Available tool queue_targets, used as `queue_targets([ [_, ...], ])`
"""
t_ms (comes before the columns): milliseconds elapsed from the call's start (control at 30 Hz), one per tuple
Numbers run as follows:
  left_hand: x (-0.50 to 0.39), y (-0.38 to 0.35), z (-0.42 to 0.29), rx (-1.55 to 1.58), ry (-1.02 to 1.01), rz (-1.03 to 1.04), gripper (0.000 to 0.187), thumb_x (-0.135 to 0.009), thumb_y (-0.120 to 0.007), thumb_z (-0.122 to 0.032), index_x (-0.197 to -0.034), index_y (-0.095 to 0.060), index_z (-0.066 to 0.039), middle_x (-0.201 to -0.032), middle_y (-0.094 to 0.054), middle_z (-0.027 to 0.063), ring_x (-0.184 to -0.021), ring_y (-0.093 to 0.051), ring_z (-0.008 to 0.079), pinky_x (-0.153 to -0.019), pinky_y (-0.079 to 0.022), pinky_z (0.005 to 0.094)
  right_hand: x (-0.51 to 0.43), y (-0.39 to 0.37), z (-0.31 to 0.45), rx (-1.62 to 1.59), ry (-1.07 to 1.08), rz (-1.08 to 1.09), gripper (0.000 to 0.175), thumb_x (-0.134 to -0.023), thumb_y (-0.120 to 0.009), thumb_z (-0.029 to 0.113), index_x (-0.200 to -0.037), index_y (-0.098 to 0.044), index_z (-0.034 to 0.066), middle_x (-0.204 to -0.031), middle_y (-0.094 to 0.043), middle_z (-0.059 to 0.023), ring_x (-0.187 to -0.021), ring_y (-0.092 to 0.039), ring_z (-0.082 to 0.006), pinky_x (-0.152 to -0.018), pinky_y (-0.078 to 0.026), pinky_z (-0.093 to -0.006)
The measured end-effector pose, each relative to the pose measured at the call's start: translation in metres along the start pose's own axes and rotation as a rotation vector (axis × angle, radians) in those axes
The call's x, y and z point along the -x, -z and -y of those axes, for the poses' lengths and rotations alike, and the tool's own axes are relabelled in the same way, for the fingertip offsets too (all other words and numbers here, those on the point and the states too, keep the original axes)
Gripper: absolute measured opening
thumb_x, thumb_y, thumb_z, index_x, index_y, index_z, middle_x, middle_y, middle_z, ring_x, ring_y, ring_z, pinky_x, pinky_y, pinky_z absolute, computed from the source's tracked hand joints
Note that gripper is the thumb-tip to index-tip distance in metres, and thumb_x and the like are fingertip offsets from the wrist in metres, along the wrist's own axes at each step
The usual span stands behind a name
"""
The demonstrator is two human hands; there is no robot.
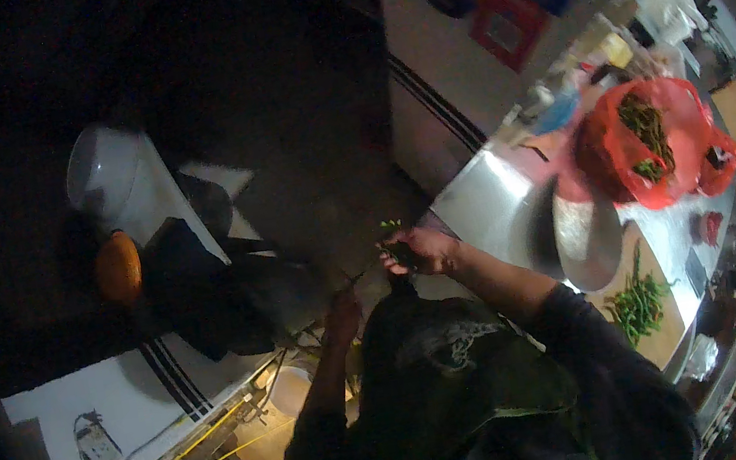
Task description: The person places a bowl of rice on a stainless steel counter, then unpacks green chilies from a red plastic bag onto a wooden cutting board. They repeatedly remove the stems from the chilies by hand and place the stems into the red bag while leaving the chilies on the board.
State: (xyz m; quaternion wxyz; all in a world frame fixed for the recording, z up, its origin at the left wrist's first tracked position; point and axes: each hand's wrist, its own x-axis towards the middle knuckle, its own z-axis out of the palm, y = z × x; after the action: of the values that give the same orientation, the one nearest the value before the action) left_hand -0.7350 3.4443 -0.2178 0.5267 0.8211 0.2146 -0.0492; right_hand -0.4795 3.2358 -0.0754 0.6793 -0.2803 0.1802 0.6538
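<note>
My right hand (422,250) is closed around a small bunch of dark green vegetables (399,254), with a few bright green tips sticking out past the fingers. Lower and to the left, my left hand (343,312) is in deep shadow; something thin and dark shows at its fingertips, too dim to name. On the metal counter at right, slender green vegetables (638,306) with touches of red lie piled on a wooden cutting board (663,347). Beyond the board, a red plastic bag (679,137) gapes with more long greens (642,121) in it.
A metal basin (588,241) stands between the board and the bag on the metal counter (476,193). Plastic bags and small goods line its far side. At left are a translucent bucket (112,167), an orange rounded object (119,268) and a power strip (98,444) on a white surface.
</note>
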Motion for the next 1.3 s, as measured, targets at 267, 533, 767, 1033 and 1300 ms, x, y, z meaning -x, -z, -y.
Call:
queue_targets([
  [267,0.136,0.084,0.057,0.396,0.648,-0.286,0.026,-0.092,-0.07,-0.021,-0.111,-0.07,-0.003,-0.104,-0.071,0.01,-0.1,-0.067,0.0245,-0.086,-0.052,0.0379,-0.173,0.025,0.141,0.165,0.532,-0.323,0.022,-0.098,-0.059,0.021,-0.108,-0.066,0.0019,-0.096,-0.068,-0.0088,-0.086,-0.065,-0.022,-0.077,-0.056,-0.0356],
  [533,0.089,0.059,0.07,-0.029,0.586,0.147,0.023,-0.09,-0.07,-0.021,-0.109,-0.072,-0.01,-0.112,-0.071,0.0139,-0.103,-0.067,0.0304,-0.089,-0.052,0.0427,-0.153,0.076,0.073,1.876,0.478,-0.307,0.031,-0.096,-0.06,0.028,-0.115,-0.069,0.0057,-0.103,-0.071,-0.0102,-0.088,-0.068,-0.0256,-0.079,-0.055,-0.0432],
  [767,-0.081,0.005,-0.102,-0.269,-0.2,0.54,0.02,-0.095,-0.065,-0.02,-0.106,-0.068,-0.004,-0.093,-0.068,0.0076,-0.083,-0.064,0.0212,-0.074,-0.052,0.0367,0.126,0.062,-0.04,0.812,0.448,-0.234,0.054,-0.094,-0.069,0.029,-0.139,-0.055,0.0041,-0.124,-0.066,-0.0107,-0.107,-0.062,-0.0192,-0.094,-0.051,-0.0352],
  [1033,-0.082,-0.188,-0.452,-0.179,-0.893,0.437,0.013,-0.09,-0.07,-0.009,-0.1,-0.066,-0.001,-0.091,-0.067,0.0116,-0.082,-0.065,0.0228,-0.076,-0.053,0.0354,0.387,0.115,-0.137,0.269,0.971,-0.406,0.052,-0.096,-0.068,0.022,-0.143,-0.052,0.0039,-0.126,-0.064,-0.0084,-0.11,-0.062,-0.0182,-0.099,-0.05,-0.0347],
  [1300,-0.093,-0.427,-0.669,-0.518,-1.069,0.301,0.022,-0.093,-0.059,-0.022,-0.093,-0.071,-0.003,-0.099,-0.072,0.0188,-0.095,-0.069,0.0338,-0.084,-0.054,0.0458,0.515,0.196,-0.255,0.026,1.136,-0.597,0.051,-0.095,-0.066,0.014,-0.141,-0.051,-0.0011,-0.125,-0.064,-0.0154,-0.113,-0.065,-0.0229,-0.1,-0.05,-0.0361],
])
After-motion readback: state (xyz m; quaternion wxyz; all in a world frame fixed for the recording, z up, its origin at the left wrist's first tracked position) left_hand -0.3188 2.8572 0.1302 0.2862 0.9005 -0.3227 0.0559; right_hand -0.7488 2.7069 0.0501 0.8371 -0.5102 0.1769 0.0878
